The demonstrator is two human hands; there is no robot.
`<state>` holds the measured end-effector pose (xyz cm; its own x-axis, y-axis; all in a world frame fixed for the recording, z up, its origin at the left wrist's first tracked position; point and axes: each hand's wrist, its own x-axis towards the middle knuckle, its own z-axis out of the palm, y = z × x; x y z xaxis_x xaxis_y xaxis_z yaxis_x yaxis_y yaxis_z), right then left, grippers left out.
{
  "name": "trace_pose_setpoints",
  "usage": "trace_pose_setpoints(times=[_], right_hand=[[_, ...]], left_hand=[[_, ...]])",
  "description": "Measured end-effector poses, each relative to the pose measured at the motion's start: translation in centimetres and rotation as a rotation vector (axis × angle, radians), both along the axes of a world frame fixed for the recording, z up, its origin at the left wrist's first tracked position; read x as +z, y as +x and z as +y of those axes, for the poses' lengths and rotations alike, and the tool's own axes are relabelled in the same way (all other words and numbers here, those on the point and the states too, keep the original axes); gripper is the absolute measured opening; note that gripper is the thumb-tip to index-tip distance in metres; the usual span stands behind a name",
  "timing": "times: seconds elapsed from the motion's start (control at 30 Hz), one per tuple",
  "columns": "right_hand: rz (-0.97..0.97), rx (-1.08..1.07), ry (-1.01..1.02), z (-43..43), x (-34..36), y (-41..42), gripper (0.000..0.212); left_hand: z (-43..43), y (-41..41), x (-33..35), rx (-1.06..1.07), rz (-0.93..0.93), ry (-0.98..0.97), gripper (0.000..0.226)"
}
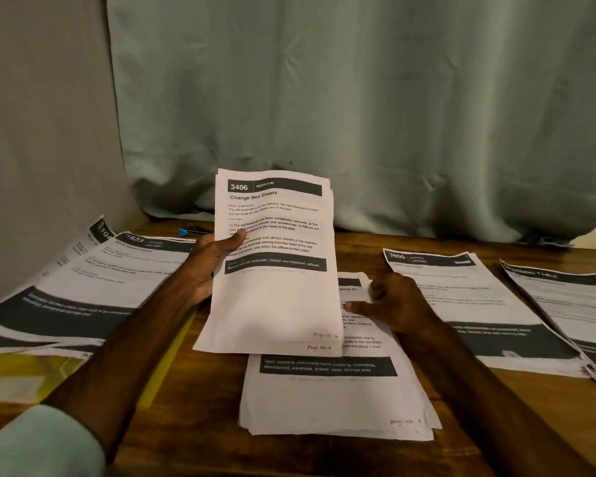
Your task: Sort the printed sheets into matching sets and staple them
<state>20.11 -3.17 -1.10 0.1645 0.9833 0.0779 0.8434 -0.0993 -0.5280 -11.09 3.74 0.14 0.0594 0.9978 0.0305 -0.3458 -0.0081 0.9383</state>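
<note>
Your left hand (207, 266) grips a bundle of sheets (276, 270) by its left edge, thumb (236, 235) pressed on the front. You hold the bundle upright above the table (200, 425), and the top page reads "3406 Bedroom, Change Bed Sheets". A second page edge shows at the bottom of the bundle.

Your right hand (396, 304) lies on the middle pile (331, 401), which sits flat on the table just behind and below the raised bundle. Its forefinger points left across the top page, and a corner of that page curls up by the thumb. Whether you are pinching the page or only touching it, I cannot tell.

To your left two more piles overlap, the nearer left pile (93, 287) headed "1623" and the far left pile (83, 242) partly under it. A yellow folder (25, 373) lies nearer you, touching those pages. A small blue object (186, 231) lies at the table's back edge, too small to name. To your right lies the "3800" pile (468, 304), with a last pile (572, 304) beside it. A curtain (358, 98) hangs behind the table.
</note>
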Motion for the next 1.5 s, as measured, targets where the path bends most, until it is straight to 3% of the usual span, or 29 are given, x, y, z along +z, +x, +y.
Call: trace_pose_setpoints(times=[0.13,0.2,0.33,0.43,0.6,0.8,0.93,1.03,1.1,1.23,1.33,1.5], right_hand=[[0.064,-0.046,0.021,0.5,-0.3,0.5,0.068],[0.101,-0.033,0.008,0.3,-0.3,0.3,0.062],[0.119,0.083,0.006,-0.3,-0.2,0.5,0.039],[0.140,0.051,0.013,-0.1,-0.3,0.4,0.027],[0.152,-0.002,0.037,0.8,-1.1,0.2,0.026],[0.249,-0.057,0.096,1.4,-1.4,0.3,0.029],[0.147,-0.089,0.064,1.7,-1.8,0.2,0.038],[0.060,0.000,0.072,1.2,-1.5,0.2,0.032],[0.046,0.088,0.147,1.0,-1.2,0.2,0.037],[-0.057,0.219,0.190,2.1,-1.6,0.5,0.088],[-0.060,0.302,0.099,2.2,-1.2,0.4,0.085],[-0.014,0.357,0.159,1.9,-0.9,0.5,0.071]], left_hand=[[0.1,0.1,-0.1,0.025,0.028,-0.010,0.034],[0.1,0.2,-0.1,0.042,0.032,-0.021,0.028],[-0.2,0.2,-0.1,-0.002,0.032,-0.017,0.038],[-0.5,0.5,-0.1,-0.053,0.040,-0.003,0.047],[-0.6,1.0,-0.2,-0.106,0.050,0.038,0.040],[-0.2,0.9,-0.6,-0.103,0.081,0.065,0.051],[-0.2,1.0,-0.5,-0.089,0.106,0.078,0.051],[-0.2,1.0,-0.4,-0.092,0.113,0.073,0.049],[-0.1,0.8,-0.3,-0.084,0.108,0.068,0.047],[0.1,0.4,-0.4,-0.065,0.079,0.032,0.051],[0.2,0.4,-0.5,-0.074,0.072,0.024,0.054],[0.3,0.4,-0.5,-0.079,0.073,0.025,0.057]])
